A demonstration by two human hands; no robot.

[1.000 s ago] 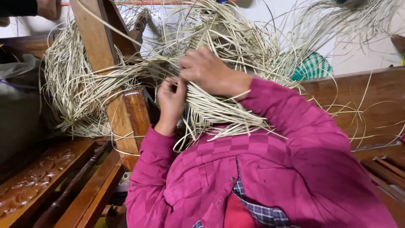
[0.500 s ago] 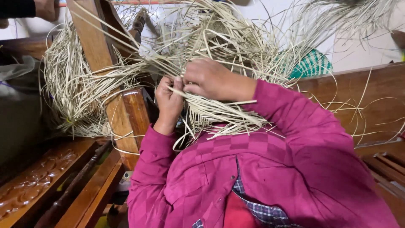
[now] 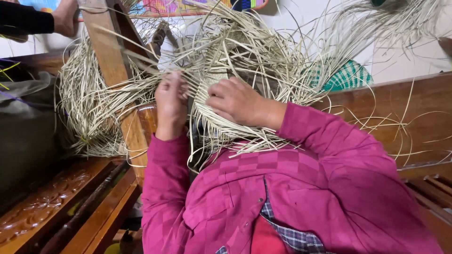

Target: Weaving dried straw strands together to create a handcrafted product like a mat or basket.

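Straw strands (image 3: 235, 61) pinched by left hand (image 3: 170, 104), right hand (image 3: 238, 101) curled on them

- A home turned weaving workshop, by the look of it.
- Heaps of pale straw strips (image 3: 94, 108) hang over an upright wooden frame (image 3: 113, 70).
- Carved dark wooden furniture (image 3: 42, 211) stands beside it.
- A finished green woven piece (image 3: 348, 77) leans against the white wall (image 3: 405, 56).

Two hands (image 3: 207, 101), perhaps three straw bundles (image 3: 89, 108)
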